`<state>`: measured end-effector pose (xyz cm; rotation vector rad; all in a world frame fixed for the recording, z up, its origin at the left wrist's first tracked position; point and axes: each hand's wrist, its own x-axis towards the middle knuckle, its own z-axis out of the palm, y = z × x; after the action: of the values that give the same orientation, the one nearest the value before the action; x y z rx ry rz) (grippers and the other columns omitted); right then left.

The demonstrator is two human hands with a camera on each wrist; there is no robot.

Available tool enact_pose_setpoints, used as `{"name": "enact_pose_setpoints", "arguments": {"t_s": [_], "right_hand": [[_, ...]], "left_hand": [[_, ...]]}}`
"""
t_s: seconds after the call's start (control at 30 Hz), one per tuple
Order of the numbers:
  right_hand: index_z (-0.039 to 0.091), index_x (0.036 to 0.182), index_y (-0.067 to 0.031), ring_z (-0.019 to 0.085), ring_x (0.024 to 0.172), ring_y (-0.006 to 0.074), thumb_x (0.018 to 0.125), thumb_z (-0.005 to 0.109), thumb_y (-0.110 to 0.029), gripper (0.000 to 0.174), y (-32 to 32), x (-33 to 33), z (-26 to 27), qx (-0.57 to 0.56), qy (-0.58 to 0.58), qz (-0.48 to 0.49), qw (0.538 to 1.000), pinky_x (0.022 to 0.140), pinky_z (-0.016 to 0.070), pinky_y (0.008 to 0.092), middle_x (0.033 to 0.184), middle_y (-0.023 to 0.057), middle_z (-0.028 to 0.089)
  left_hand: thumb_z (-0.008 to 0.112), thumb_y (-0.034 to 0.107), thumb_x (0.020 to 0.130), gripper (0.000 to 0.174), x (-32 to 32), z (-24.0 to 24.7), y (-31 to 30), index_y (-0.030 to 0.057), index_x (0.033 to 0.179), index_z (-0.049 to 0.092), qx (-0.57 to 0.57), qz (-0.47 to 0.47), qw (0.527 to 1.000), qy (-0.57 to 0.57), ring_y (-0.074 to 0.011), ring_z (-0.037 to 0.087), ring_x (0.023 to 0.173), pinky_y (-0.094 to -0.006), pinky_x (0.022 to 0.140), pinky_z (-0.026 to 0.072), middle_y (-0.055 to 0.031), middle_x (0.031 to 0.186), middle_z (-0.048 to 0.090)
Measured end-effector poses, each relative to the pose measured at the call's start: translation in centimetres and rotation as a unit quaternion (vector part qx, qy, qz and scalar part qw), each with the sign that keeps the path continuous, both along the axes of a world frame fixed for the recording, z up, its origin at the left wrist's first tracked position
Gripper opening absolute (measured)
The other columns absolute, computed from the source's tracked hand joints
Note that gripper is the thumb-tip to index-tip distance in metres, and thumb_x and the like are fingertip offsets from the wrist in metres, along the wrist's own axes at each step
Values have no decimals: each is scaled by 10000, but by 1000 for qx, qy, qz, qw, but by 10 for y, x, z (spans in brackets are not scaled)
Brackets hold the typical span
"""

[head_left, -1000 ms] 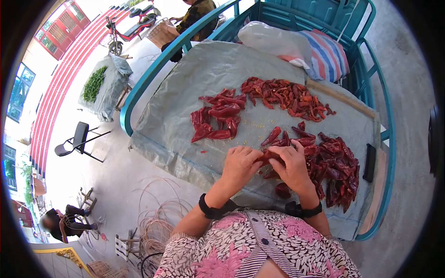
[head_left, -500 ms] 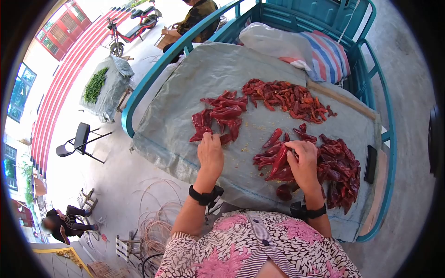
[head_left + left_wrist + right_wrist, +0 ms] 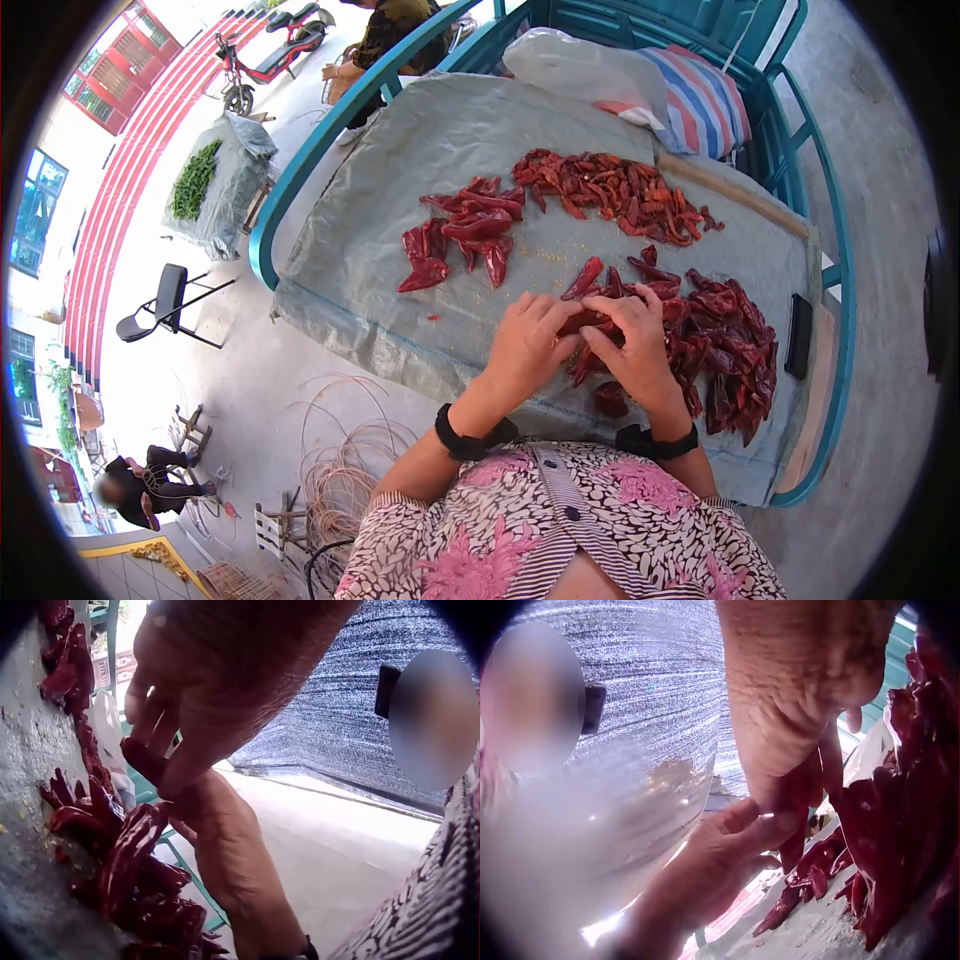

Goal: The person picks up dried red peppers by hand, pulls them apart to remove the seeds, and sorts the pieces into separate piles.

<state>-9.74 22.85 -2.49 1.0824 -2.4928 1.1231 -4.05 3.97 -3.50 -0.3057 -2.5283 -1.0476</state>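
Both hands meet over the near side of the grey sheet point(image 3: 400, 150). Between them they pinch one dark red pepper point(image 3: 581, 321), which the left wrist view shows as a dark red piece point(image 3: 146, 761) under the fingers. My left hand point(image 3: 528, 345) grips its left part; my right hand point(image 3: 636, 350) holds the other end, with fingers and thumb bent round it. A large heap of dried peppers point(image 3: 735, 345) lies beside the right hand. Up and left is a smaller group of glossy peppers point(image 3: 482, 222). Beyond lies a pile of shrivelled red peppers point(image 3: 625, 195).
Teal cart rails point(image 3: 300, 180) curve round the sheet. A black phone-like object point(image 3: 798, 336) lies at the right edge, and a striped sack point(image 3: 700, 105) at the back. Beside the cart stand a folding chair point(image 3: 170, 300) and a person point(image 3: 405, 38).
The left hand has come back from the left pepper group to join the right hand. Both now hold a pepper together. The head view has shifted slightly.
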Motion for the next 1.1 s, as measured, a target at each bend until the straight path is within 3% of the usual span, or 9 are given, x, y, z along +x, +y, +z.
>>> {"name": "enact_pose_setpoints", "arguments": {"t_s": [0.1,0.2,0.27,0.4,0.5,0.6,0.8,0.9,1.1], "right_hand": [[693,1170,-129,664,951,243,876,771,-193,311,8,-6,2,-2,-2,-50,999,1117,357,502,1013,45,721],[690,1165,-123,619,1075,282,875,759,-177,303,13,-9,3,13,17,-89,996,1106,363,500,1096,63,695],[686,1161,-115,580,1159,307,880,740,-160,290,11,-8,2,30,22,-99,994,1114,359,508,1172,78,676],[683,1164,-116,586,1153,306,878,731,-141,291,7,-5,-3,24,3,-80,997,1121,356,517,1163,75,680],[678,1177,-116,588,1152,306,878,730,-134,304,10,-6,-6,32,10,-86,996,1123,356,522,1164,76,681],[674,1195,-114,593,1149,305,879,731,-132,322,13,-8,-6,29,12,-88,996,1124,358,524,1165,81,683],[683,1231,-110,631,1107,286,903,730,-162,335,-2,-2,10,-40,-7,-22,999,1113,369,497,1165,92,693],[682,1230,-108,635,1093,283,919,724,-190,325,8,-4,-4,1,-15,0,1000,1116,366,504,1154,92,697],[692,1176,-99,622,1100,305,939,707,-197,256,20,-9,4,-13,16,-95,995,1110,369,507,1122,90,699]], "left_hand": [[791,90,805,390,-4,-10,-16,98,1180,684,-8,87,996,25,-336,619,968,-443,829,512,-109,1011,647],[781,138,845,363,-13,-26,-42,113,1195,684,-79,188,977,-69,-347,621,1000,-456,835,520,-115,1081,632],[773,169,849,351,-24,-36,-50,125,1187,689,-121,211,967,-75,-342,622,1003,-462,826,524,-117,1102,621],[737,180,863,249,-37,-56,-59,133,1104,699,-209,190,956,-81,-328,628,992,-460,806,532,-106,1074,619],[713,133,860,157,-38,-65,-57,129,1016,698,-213,220,948,-84,-318,633,975,-439,787,533,-83,1028,626],[701,76,847,115,-25,-52,-48,118,951,679,-124,165,977,-52,-316,634,960,-418,797,535,-67,1032,651],[691,-5,806,158,-12,-1,-8,94,920,646,-58,-74,995,10,-333,614,1016,-415,869,524,-83,1152,679],[666,-28,800,198,-14,-5,-7,93,956,656,-5,-90,996,25,-347,604,1051,-431,888,518,-98,1168,675],[618,-69,784,363,-43,-33,-62,96,1104,669,-149,132,979,48,-338,598,1068,-434,888,510,-99,1197,670]]}}
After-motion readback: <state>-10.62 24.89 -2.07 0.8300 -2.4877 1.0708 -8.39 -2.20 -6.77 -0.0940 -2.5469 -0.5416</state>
